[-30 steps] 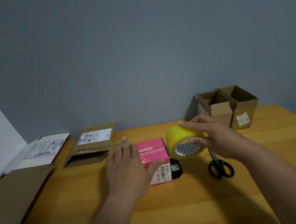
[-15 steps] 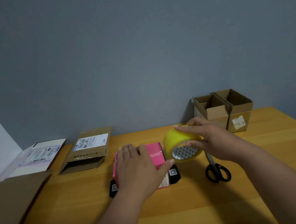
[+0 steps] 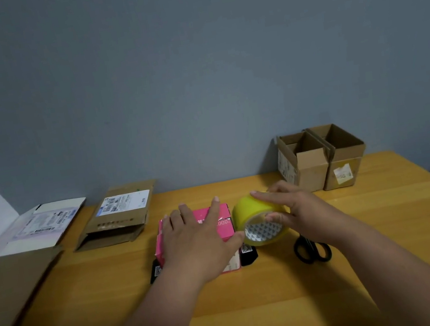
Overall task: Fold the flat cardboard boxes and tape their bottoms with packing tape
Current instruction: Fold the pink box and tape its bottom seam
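Note:
A small pink box (image 3: 225,224) stands mid-table with black flaps sticking out at its base. My left hand (image 3: 196,236) lies flat on its top, fingers spread, pressing it down. My right hand (image 3: 297,211) grips a yellow roll of packing tape (image 3: 257,221) on its edge, right beside the pink box's right side. Flat cardboard boxes lie at the left: a brown one with a white label (image 3: 120,214), a white one (image 3: 40,225) and a plain brown one (image 3: 6,291).
Black scissors (image 3: 312,250) lie on the wooden table (image 3: 388,234) just under my right wrist. Two folded open brown boxes (image 3: 320,157) stand at the back right against the grey wall. A table edge runs along the right.
My left hand slid further over the pink box top and now covers it. The tape roll in my right hand stayed beside the box; the view shifted slightly.

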